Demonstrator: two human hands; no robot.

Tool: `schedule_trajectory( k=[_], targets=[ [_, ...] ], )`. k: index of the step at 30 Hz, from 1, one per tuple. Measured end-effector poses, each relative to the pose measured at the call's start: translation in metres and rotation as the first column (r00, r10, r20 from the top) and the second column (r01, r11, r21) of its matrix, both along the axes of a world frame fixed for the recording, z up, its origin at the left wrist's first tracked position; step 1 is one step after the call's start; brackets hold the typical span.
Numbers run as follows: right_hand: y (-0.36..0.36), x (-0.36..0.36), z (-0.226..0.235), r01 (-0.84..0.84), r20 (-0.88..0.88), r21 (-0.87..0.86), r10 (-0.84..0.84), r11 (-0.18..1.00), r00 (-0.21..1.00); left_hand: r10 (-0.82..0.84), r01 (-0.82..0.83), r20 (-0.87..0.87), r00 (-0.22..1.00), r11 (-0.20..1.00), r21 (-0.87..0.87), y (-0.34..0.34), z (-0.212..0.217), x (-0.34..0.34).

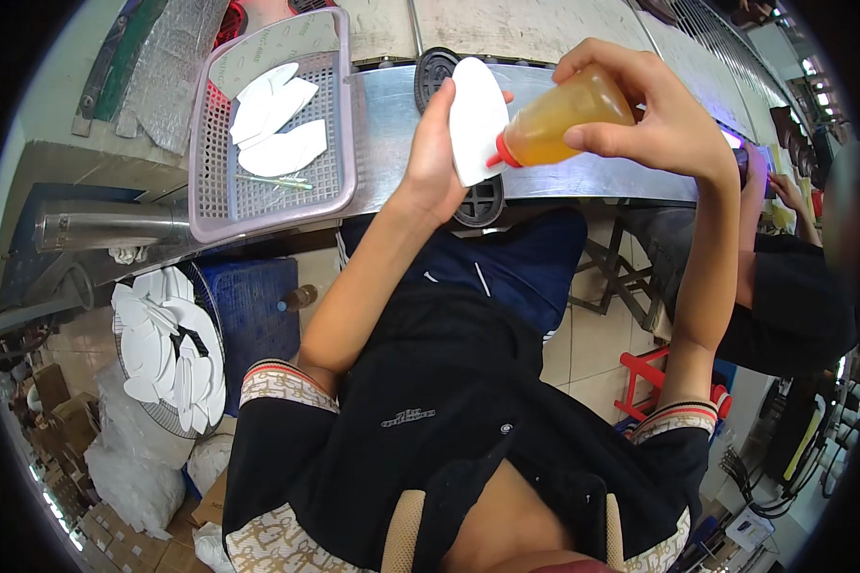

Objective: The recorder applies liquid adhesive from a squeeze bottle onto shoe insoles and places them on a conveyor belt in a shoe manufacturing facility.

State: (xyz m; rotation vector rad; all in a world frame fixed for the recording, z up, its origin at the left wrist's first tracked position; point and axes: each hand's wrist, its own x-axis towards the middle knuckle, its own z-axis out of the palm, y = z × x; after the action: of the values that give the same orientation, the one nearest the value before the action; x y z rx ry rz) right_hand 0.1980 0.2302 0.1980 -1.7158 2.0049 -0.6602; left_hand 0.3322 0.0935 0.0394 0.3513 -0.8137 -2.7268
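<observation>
Evidently midway, we judge, on one white, elongated flat piece (pixel 478 119); whether the loose white pieces (pixel 282 148) in the lilac-grey plastic basket (pixel 349 143) are done, we cannot tell | looks smooth, round-topped; held over the silver metal worktop (pixel 382 124) toward its near edge | our left hand (pixel 435 158) part-curled, gripping it | our right hand (pixel 674 119) wrapped round an amber translucent bottle (pixel 569 119), red nozzle (pixel 504 153) at its lower end

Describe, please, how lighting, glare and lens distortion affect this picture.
Head view, rim: corners fall to black and straight edges bow; head view, centre: the white sole-shaped piece is bright with little surface detail, while the squeeze bottle reads clearly; head view, left of centre: the metal bench top has a pale sheen; head view, right: a violet-white glow looks overexposed.
</observation>
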Motion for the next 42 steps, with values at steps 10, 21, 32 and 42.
schedule_trajectory(
  k=[10, 21, 32, 42],
  targets=[
    [-0.029, -0.009, 0.034, 0.111, -0.206, 0.003, -0.108, 0.994, 0.973, -0.093, 0.096, -0.066, 0.993, 0.995, 0.035, 0.015, 0.024, 0.011],
    [0.063, -0.095, -0.19, 0.862, 0.975, -0.173, -0.041, 0.476, 0.218, 0.011, -0.014, -0.015, 1.0, 0.955, -0.296, -0.008, 0.012, 0.027],
    [0.096, -0.078, -0.257, 0.912, 0.937, -0.045, 0.335, 0.407, -0.103, 0.624, 0.48, 0.187, 0.759, -0.342, -0.808, -0.067, -0.038, -0.087],
    [0.097, -0.074, -0.252, 0.924, 0.919, 0.0, 0.364, 0.382, -0.15, 0.681, 0.568, 0.197, 0.705, -0.377, -0.732, -0.067, -0.063, -0.098]
  ],
)
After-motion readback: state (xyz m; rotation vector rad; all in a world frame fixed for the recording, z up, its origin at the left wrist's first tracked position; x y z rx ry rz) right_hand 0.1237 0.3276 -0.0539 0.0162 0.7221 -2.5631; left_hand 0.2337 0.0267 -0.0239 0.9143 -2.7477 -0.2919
